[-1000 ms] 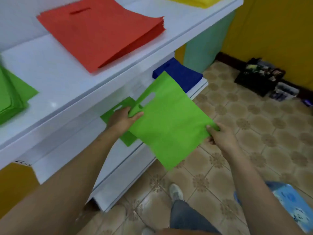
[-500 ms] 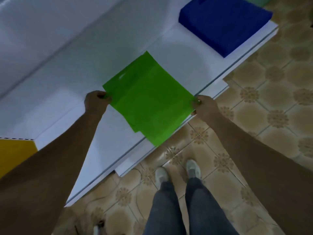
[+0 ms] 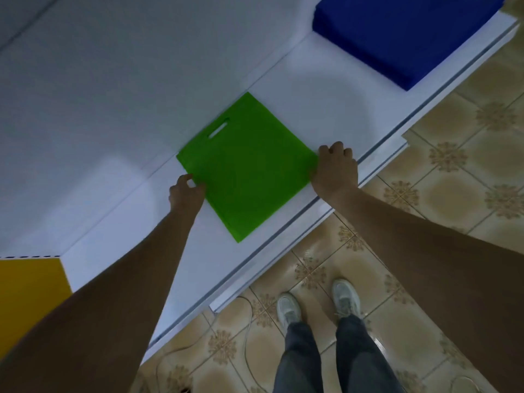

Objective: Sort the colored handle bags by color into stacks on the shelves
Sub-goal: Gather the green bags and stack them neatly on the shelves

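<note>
Holding the green bag (image 3: 246, 168) by two sides, you have it flat on the low white shelf (image 3: 326, 109). Your left hand (image 3: 185, 192) pinches its left edge with curled fingers. Your right hand (image 3: 334, 171) curls over its right corner and holds it. The bag lies between your hands, with its handle hole pointing away from you. A stack of blue bags (image 3: 408, 35) sits farther along the same shelf, well apart. Half a second ago the green bag hung out past the shelf edge; now all of it rests on the shelf.
</note>
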Motion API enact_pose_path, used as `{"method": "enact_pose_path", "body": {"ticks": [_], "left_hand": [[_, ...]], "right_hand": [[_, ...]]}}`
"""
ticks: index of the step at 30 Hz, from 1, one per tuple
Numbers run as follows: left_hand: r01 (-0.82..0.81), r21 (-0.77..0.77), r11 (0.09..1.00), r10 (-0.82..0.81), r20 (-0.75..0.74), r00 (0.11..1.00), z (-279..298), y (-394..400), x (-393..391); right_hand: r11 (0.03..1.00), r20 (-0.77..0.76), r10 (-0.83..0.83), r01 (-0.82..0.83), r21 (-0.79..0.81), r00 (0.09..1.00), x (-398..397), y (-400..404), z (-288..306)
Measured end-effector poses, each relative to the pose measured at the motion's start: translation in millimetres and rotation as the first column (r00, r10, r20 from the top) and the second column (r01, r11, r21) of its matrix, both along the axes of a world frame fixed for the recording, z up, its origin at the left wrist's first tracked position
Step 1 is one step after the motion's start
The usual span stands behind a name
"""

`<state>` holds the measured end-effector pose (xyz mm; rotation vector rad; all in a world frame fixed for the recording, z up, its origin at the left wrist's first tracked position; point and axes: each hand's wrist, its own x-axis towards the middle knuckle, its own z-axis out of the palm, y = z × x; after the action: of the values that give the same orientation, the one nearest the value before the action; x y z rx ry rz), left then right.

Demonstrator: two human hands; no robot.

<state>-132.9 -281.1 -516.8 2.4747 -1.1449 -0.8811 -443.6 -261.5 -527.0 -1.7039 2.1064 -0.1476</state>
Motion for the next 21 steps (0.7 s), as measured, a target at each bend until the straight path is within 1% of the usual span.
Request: {"method": "enact_pose_path", "body": {"ticks": [1, 4, 6, 8, 11, 13, 14, 17, 19, 21], "left_hand": [[-0.029, -0.017, 0.999, 0.029, -0.013, 0.999, -1.3, 0.5, -4.7], [-0.12, -0.07, 0.99, 0.113, -0.102, 0.988, -7.3, -2.4, -9.1], [-0.092, -0.034, 0.995, 0.09, -0.062, 0.994, -8.8, -1.8, -14.1], [-0.03, 0.031, 0.999, 0.029, 0.021, 0.999, -6.0, 1.8, -20.5], [0.035, 0.092, 0.995, -0.043, 0.087, 0.995, -0.6, 12.9, -28.6], [0.071, 0.063, 0.995, -0.077, 0.097, 0.992, 7.4, 24.7, -32.4], [0.091, 0.039, 0.995, -0.094, 0.094, 0.991, 13.3, 31.3, -33.7], [0.136, -0.042, 0.99, -0.131, 0.101, 0.986, 39.3, 57.1, -41.9], [0.136, -0.083, 0.987, -0.129, 0.089, 0.988, 58.7, 80.9, -49.5], [0.137, -0.135, 0.981, -0.126, 0.082, 0.989, 79.1, 110.8, -58.0]], "right_hand": [[1.0, 0.007, 0.014, -0.014, 0.004, 1.0, 1.7, 1.5, -1.6], [0.999, 0.102, 0.04, -0.04, 0.002, 0.994, 7.5, 1.9, -6.4], [0.994, 0.098, 0.105, -0.105, -0.012, 0.99, 12.8, 2.3, -5.9], [0.989, 0.062, 0.15, -0.151, -0.002, 0.987, 16.4, 1.9, -4.1], [0.989, 0.032, 0.141, -0.142, 0.046, 0.99, 16.3, -1.9, 6.8], [0.989, 0.001, 0.129, -0.129, 0.079, 0.992, 13.7, -6.0, 19.3], [0.983, -0.02, 0.155, -0.152, 0.099, 0.988, 13.0, -8.4, 25.9], [0.945, -0.109, 0.301, -0.28, 0.171, 0.947, 13.9, -15.0, 52.1], [0.933, -0.14, 0.342, -0.317, 0.172, 0.929, 20.0, -20.8, 74.4], [0.924, -0.103, 0.376, -0.365, 0.115, 0.921, 34.2, -27.0, 102.6]]}}
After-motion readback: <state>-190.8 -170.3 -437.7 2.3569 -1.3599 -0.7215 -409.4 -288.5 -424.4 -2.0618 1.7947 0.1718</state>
